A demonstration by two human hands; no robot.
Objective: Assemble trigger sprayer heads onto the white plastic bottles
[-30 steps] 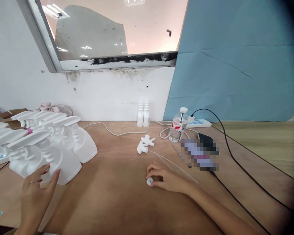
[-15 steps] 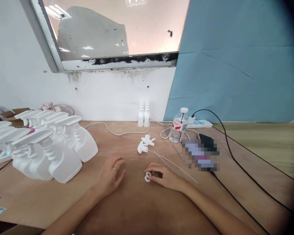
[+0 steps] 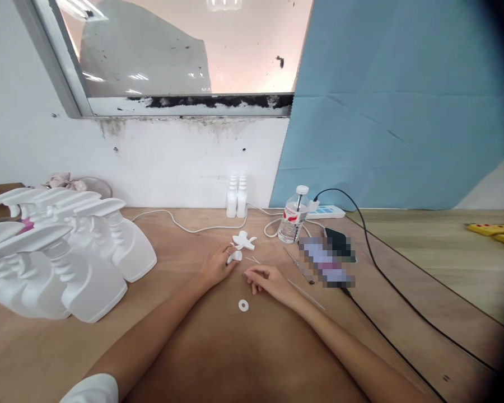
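My left hand has its fingers closed round a white elbow-shaped plastic piece, partly hidden by them. Just behind it lies a white branched plastic part. To the right, my right hand hovers low over the table, thumb and index finger together and the others curled. Whatever may be in its fingertips cannot be made out. A flat white washer lies on the wood in front of both hands. Thin white tubes run behind and beside my right hand.
White moulded spray-bottle shapes crowd the left side. Two small white bottles stand by the wall. A water bottle, a power strip, a blurred-out object and black cables occupy the right of the wooden table.
My left hand has moved forward and right and closed round the elbow-shaped piece. My right hand has lifted away from the washers; one washer now lies on the table. The view has shifted right.
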